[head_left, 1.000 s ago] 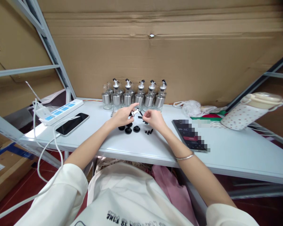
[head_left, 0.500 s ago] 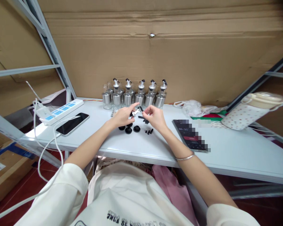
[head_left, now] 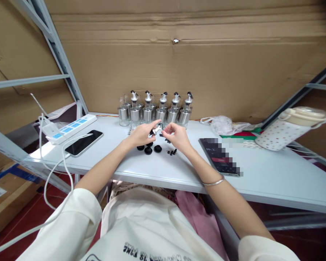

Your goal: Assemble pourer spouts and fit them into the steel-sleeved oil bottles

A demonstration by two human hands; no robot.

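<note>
At a white worktable (head_left: 260, 177), a seated person's left hand (head_left: 141, 134) pinched a small silver-and-black pourer spout (head_left: 157, 128) while the right hand (head_left: 178, 137) closed its fingertips on a tiny black part right beside it. Black round caps (head_left: 149, 149) and small black plugs (head_left: 171, 152) lay on the table beneath the hands. Behind stood a row of steel-collared glass dispenser bottles (head_left: 157, 110); a phone (head_left: 83, 143) and power strip (head_left: 68, 128) lay to the left.
</note>
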